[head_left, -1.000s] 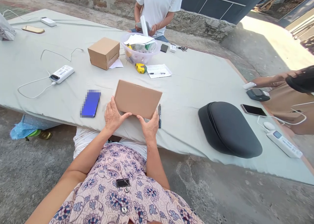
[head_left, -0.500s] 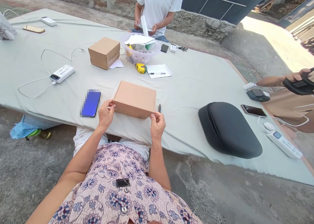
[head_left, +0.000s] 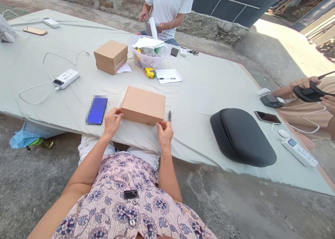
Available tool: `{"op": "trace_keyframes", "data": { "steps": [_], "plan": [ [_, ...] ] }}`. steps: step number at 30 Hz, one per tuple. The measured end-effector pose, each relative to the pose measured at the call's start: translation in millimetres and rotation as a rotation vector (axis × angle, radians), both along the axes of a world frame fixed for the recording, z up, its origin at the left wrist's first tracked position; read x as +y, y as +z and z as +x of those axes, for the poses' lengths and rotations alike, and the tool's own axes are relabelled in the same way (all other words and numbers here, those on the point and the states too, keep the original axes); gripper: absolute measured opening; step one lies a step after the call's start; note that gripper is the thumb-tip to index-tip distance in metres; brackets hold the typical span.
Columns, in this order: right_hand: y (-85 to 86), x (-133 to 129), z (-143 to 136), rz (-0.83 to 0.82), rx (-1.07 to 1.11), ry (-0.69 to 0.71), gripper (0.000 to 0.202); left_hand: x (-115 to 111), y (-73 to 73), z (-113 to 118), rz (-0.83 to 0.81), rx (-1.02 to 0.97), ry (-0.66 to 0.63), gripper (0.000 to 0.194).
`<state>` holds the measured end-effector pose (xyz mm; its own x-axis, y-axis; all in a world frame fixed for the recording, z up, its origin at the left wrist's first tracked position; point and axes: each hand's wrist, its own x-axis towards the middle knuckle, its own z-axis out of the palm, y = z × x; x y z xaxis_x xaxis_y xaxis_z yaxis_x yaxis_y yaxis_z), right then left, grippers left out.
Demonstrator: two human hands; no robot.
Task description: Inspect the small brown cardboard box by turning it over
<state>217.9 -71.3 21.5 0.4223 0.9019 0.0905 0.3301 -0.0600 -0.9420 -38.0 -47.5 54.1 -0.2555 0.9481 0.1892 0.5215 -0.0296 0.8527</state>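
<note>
A closed brown cardboard box (head_left: 143,103) lies flat on the cloth-covered table (head_left: 193,92) in front of me. My left hand (head_left: 112,122) pinches its near left corner between thumb and fingers. At the near right corner, my right hand (head_left: 165,132) grips the edge in the same way. A dark pen (head_left: 170,116) lies just right of the box, and a phone with a blue screen (head_left: 97,110) lies to the left of it.
Farther back are a second box (head_left: 111,56), a tub of items (head_left: 149,59), a tape measure (head_left: 149,73) and a written sheet (head_left: 169,76). A black padded case (head_left: 243,137) sits to the right. Two other people are at the table's far and right sides.
My right hand has shifted slightly left along the box's near edge. The person across now holds a grey object, and the person at right has brought a second hand to a black strap.
</note>
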Motion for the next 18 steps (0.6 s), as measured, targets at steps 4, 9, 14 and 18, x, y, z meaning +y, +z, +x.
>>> {"op": "trace_keyframes", "data": {
  "steps": [4, 9, 14, 18],
  "plan": [
    [-4.6, 2, -1, -0.126, -0.204, 0.054, 0.018, 0, -1.1, -1, -0.027, -0.022, 0.009, 0.008],
    [-10.2, 5, -5, -0.171, -0.343, 0.049, 0.013, 0, -5.2, -5, -0.082, -0.042, -0.025, 0.007],
    [-6.6, 3, -5, -0.149, -0.304, 0.062, 0.022, 2, -9.5, -7, -0.099, -0.061, -0.074, 0.013],
    [-0.9, 0, -3, -0.155, -0.177, 0.069, 0.030, 3, -10.5, -6, -0.088, -0.050, -0.041, 0.011]
  ]
}}
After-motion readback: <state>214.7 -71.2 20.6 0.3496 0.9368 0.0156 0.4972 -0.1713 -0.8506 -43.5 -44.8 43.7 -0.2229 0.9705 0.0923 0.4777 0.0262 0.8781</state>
